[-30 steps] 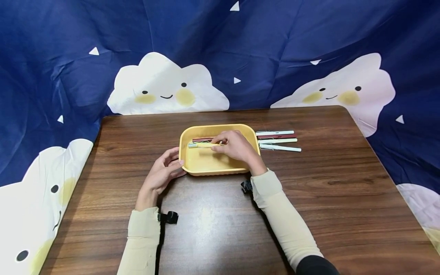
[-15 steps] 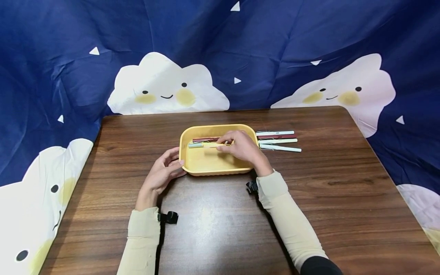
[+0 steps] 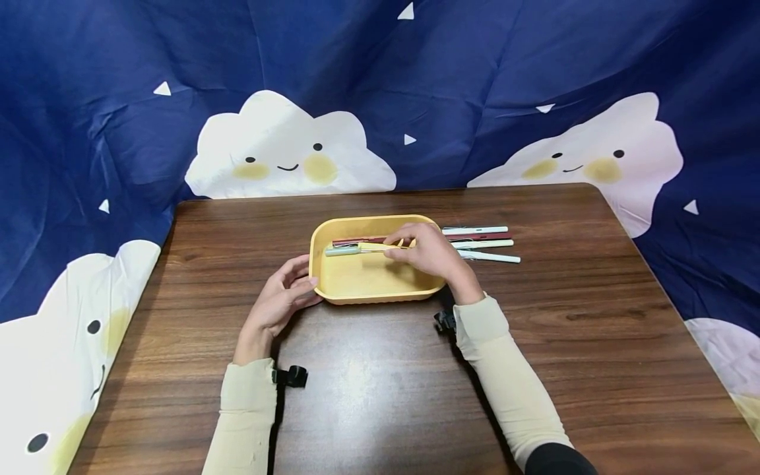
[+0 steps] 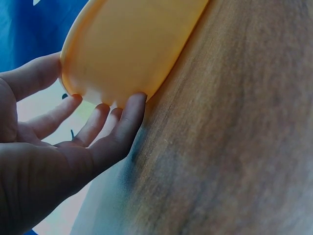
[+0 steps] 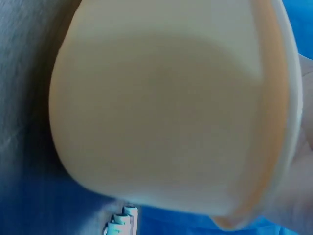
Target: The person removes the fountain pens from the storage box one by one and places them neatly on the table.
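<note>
A yellow rectangular tray stands on the wooden table. My left hand holds its left end: the thumb lies at the rim, and the left wrist view shows fingertips against the outer wall. Inside the tray my right hand pinches a slim yellow pen, partly hidden by the fingers. Below it lies a pale green pen, with a dark red pen behind. In the right wrist view the tray's outside fills most of the picture; the pinching fingertips are hidden.
Several pens lie right of the tray: a white pen, a dark red pen, a pale green pen and a light blue pen. The wooden table ends at a blue cloud-patterned cloth.
My right hand has moved right inside the tray with the yellow pen, so more of the pale green pen shows. My left hand and the tray have stayed put.
</note>
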`<act>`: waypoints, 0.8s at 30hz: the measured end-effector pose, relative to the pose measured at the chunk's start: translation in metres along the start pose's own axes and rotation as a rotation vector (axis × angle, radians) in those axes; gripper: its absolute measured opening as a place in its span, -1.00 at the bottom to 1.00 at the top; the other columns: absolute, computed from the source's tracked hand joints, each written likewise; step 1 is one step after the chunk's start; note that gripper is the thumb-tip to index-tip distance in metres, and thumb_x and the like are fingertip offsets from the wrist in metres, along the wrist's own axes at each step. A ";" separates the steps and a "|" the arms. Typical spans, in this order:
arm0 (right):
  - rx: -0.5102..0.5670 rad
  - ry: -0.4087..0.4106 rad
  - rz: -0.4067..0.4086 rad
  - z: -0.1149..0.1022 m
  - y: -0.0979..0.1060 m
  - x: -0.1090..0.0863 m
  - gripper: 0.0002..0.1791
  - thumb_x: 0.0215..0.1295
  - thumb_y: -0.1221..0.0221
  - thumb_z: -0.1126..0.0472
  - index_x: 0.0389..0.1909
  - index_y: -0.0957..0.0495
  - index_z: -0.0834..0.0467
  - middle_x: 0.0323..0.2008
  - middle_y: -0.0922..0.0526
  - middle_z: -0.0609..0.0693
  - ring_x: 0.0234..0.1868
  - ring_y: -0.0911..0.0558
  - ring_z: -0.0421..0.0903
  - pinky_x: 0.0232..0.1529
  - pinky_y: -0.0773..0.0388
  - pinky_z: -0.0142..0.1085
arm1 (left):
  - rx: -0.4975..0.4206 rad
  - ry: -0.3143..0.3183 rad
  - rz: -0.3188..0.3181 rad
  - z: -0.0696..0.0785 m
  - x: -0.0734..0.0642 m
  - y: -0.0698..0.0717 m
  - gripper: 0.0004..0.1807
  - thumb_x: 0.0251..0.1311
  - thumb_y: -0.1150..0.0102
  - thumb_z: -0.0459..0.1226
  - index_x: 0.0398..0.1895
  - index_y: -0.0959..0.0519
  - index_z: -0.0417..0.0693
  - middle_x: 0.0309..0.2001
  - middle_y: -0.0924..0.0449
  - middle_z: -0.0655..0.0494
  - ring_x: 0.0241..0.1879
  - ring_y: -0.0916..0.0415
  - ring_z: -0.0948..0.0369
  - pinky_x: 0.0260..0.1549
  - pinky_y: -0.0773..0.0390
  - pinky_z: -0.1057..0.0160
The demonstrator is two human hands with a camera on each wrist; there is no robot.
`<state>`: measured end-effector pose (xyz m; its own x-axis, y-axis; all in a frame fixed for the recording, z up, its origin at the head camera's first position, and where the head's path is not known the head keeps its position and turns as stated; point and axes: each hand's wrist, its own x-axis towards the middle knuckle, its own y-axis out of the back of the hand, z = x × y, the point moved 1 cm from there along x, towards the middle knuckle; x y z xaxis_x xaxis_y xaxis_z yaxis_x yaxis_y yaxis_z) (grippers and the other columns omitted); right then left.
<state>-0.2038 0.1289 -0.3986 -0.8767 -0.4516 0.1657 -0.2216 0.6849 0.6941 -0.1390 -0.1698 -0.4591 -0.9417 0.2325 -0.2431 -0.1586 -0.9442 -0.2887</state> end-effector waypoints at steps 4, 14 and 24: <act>-0.001 -0.007 0.015 0.002 0.006 -0.003 -0.82 0.23 -0.42 0.19 -0.19 -0.79 0.17 -0.29 -0.75 -0.03 -0.28 -0.59 -0.08 -0.26 -0.48 -0.23 | 0.001 -0.001 -0.002 0.000 0.000 0.000 -0.34 0.38 -0.10 -0.51 0.51 -0.16 -0.25 0.34 -0.20 -0.33 0.09 -0.50 0.05 -0.05 -0.68 0.09; -0.024 -0.002 0.045 0.008 0.020 -0.010 -0.82 0.22 -0.42 0.19 -0.19 -0.79 0.17 -0.26 -0.75 -0.02 -0.28 -0.60 -0.08 -0.25 -0.50 -0.22 | 0.005 -0.001 -0.002 0.001 0.000 0.002 -0.34 0.39 -0.09 -0.50 0.52 -0.15 -0.25 0.35 -0.20 -0.33 0.09 -0.51 0.06 -0.04 -0.67 0.10; -0.044 0.010 0.073 0.020 0.037 -0.022 -0.85 0.22 -0.44 0.22 -0.22 -0.78 0.16 -0.27 -0.74 0.00 -0.30 -0.60 -0.09 -0.26 -0.51 -0.20 | 0.001 0.000 -0.004 -0.001 0.000 0.001 -0.32 0.39 -0.09 -0.51 0.53 -0.13 -0.25 0.35 -0.20 -0.32 0.12 -0.48 0.03 -0.05 -0.68 0.10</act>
<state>-0.2010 0.1759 -0.3910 -0.8856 -0.4073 0.2232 -0.1387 0.6906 0.7098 -0.1390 -0.1704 -0.4598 -0.9412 0.2360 -0.2418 -0.1624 -0.9436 -0.2887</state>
